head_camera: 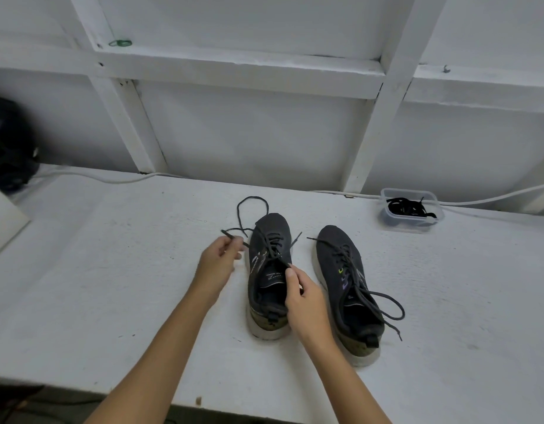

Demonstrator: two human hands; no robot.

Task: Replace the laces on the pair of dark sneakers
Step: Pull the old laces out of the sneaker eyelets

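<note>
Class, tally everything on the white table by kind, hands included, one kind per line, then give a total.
Dark sneakers: 2 (left sneaker, right sneaker)
Clear plastic container of black laces: 1
Hands: 2 (left hand, right hand)
Total: 5

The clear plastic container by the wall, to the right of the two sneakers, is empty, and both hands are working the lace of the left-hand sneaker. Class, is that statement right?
Not quite. The head view shows the clear plastic container holds a bundle of black laces; it is not empty. The rest stands: it sits by the wall, right of the sneakers, and the left hand and right hand both pinch the lace of the left-hand sneaker.
</note>
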